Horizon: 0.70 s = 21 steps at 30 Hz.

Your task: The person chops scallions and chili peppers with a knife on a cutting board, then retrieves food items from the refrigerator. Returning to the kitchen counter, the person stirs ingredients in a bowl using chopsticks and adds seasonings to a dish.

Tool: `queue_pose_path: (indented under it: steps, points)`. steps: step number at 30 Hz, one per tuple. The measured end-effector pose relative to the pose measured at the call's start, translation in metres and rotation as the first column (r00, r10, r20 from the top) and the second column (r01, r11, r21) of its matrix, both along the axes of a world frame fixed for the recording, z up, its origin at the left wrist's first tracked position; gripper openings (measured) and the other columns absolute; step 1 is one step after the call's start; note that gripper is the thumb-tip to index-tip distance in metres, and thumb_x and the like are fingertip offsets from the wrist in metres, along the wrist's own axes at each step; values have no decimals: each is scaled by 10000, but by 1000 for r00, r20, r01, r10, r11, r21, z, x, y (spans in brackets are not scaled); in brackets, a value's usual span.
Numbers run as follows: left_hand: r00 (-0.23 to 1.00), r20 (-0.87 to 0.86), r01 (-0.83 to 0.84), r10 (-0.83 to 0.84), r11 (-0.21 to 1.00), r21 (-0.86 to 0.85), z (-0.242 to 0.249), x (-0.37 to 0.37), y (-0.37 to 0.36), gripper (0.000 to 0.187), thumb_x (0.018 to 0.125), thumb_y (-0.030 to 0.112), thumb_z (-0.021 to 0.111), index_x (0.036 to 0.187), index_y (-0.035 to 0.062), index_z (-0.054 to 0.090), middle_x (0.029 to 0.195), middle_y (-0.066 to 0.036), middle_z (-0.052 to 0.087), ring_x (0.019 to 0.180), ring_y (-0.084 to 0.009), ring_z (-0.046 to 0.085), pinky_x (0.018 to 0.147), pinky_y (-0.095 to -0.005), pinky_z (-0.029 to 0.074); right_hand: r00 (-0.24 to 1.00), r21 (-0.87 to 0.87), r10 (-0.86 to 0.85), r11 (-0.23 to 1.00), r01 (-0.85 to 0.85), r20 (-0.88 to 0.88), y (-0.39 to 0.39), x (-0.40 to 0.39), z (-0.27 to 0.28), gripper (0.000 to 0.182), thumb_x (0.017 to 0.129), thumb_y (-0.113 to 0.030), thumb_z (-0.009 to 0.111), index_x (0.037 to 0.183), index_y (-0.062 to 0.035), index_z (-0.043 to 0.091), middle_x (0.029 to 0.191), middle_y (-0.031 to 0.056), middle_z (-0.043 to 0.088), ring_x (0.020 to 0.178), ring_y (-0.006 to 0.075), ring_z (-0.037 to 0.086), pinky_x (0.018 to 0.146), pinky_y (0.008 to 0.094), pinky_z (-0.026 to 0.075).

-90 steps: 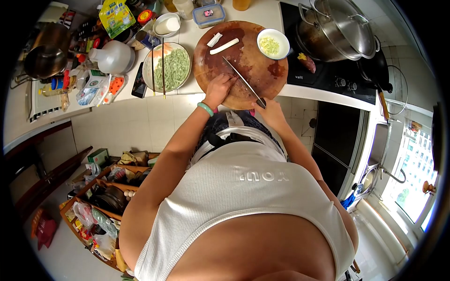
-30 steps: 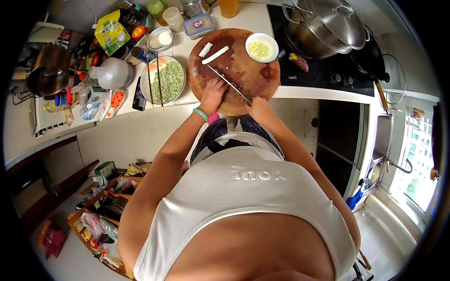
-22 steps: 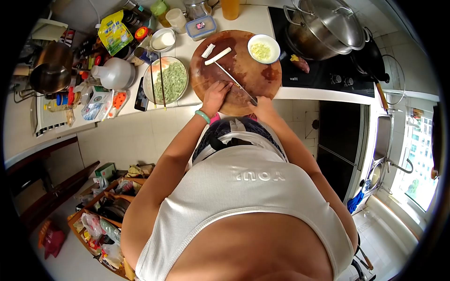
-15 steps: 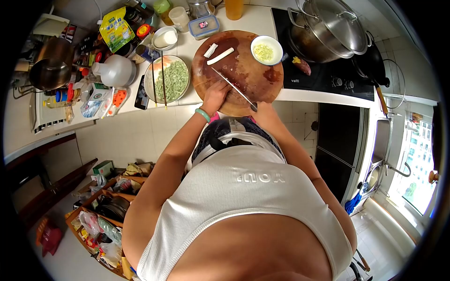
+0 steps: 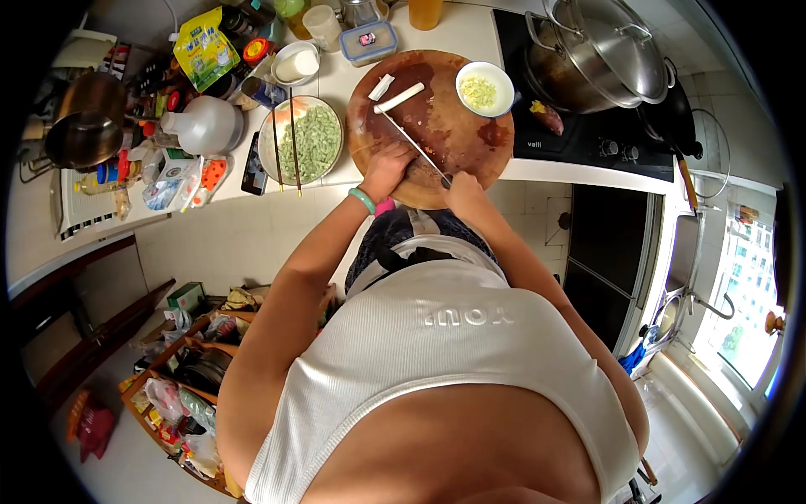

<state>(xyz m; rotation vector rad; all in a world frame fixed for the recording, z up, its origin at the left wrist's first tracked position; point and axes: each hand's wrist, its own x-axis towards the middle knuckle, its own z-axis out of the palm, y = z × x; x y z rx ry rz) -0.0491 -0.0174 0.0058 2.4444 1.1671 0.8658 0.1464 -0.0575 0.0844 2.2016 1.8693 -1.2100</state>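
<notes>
At the near edge of a round wooden board [image 5: 495,151], my right hand [image 5: 464,190] is wrapped around the handle of a knife [image 5: 418,147]. My left hand [image 5: 387,167] rests beside the blade, fingertips bent and close together; whatever lies beneath them is hidden from my remote view. The blade slants toward far left, its tip near a long white stalk piece [image 5: 400,98]. A shorter white piece [image 5: 381,87] lies just left of that.

I judge the cutting partly done: a small white bowl [image 5: 510,89], at the board's far right, holds finely chopped pale yellow bits [image 5: 478,91], while both white pieces look uncut. Reddish, damp-looking stains mark the wood.

Left of the board, a wide bowl [image 5: 266,147] of green mixture [image 5: 309,143] has two chopsticks [image 5: 295,151] across it, with a phone [image 5: 254,170] just beyond, on the pale counter [image 5: 462,21]. Farther left I see a translucent jug [image 5: 206,126] among crowded packets and jars. At far right, a lidded steel pot [image 5: 558,71] stands on a black hob [image 5: 588,147]. Low on the left are packed wooden shelves [image 5: 138,412]; a bright window [image 5: 739,311] is at right.
</notes>
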Motion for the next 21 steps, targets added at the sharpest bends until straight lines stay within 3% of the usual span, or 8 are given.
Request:
queue_pose_path:
  steps: [5, 7, 10, 14, 16, 21]
  points:
    - [999, -41, 29, -30, 1000, -4, 4, -3, -2, 341, 692, -6, 553, 1016, 24, 656, 953, -100, 643, 932, -270, 606, 833, -344, 499, 1000, 16, 11, 1000, -10, -17, -9, 10, -8, 342, 814, -277, 664, 905, 52, 644, 905, 307, 628, 916, 445, 612, 801, 480, 501]
    - [999, -52, 15, -16, 1000, -6, 3, -1, -1, 339, 688, 4, 560, 1008, 28, 669, 953, -89, 649, 924, -256, 605, 844, -348, 496, 987, 75, 35, 997, -24, -155, -30, 30, -2, 323, 806, -270, 660, 940, 24, 653, 913, 294, 630, 888, 446, 614, 769, 484, 505]
    - [1000, 9, 11, -11, 1000, 20, 12, 1, -1, 319, 689, 5, 562, 978, 46, 690, 940, -69, 659, 918, -240, 602, 842, -351, 494, 1000, 21, 11, 1000, -11, 2, -35, 35, -11, 306, 808, -259, 643, 960, 5, 664, 892, 285, 630, 864, 439, 616, 751, 477, 503]
    - [998, -27, -49, 49, 999, -4, 18, 0, 2, 274, 701, -8, 571, 914, 77, 721, 901, -50, 670, 891, -230, 616, 797, -331, 506, 993, 95, 80, 993, -71, -91, -24, 36, -15, 303, 816, -256, 630, 945, 15, 668, 865, 286, 626, 857, 432, 616, 753, 467, 500]
    - [998, 52, -49, 48, 999, 19, 15, 0, 2, 271, 694, -20, 566, 887, 83, 726, 882, -42, 673, 904, -228, 622, 802, -330, 510, 988, 106, 36, 994, -20, -148, -26, 33, -4, 294, 825, -252, 617, 914, 24, 667, 849, 282, 626, 847, 432, 615, 750, 469, 497]
    - [998, 39, -48, 48, 999, -8, 9, -6, 2, 274, 677, -20, 567, 891, 65, 715, 904, -65, 670, 904, -248, 625, 810, -348, 508, 993, 86, 25, 996, -15, -114, -36, 27, 7, 282, 831, -251, 609, 898, 17, 665, 845, 275, 628, 840, 436, 613, 743, 482, 494]
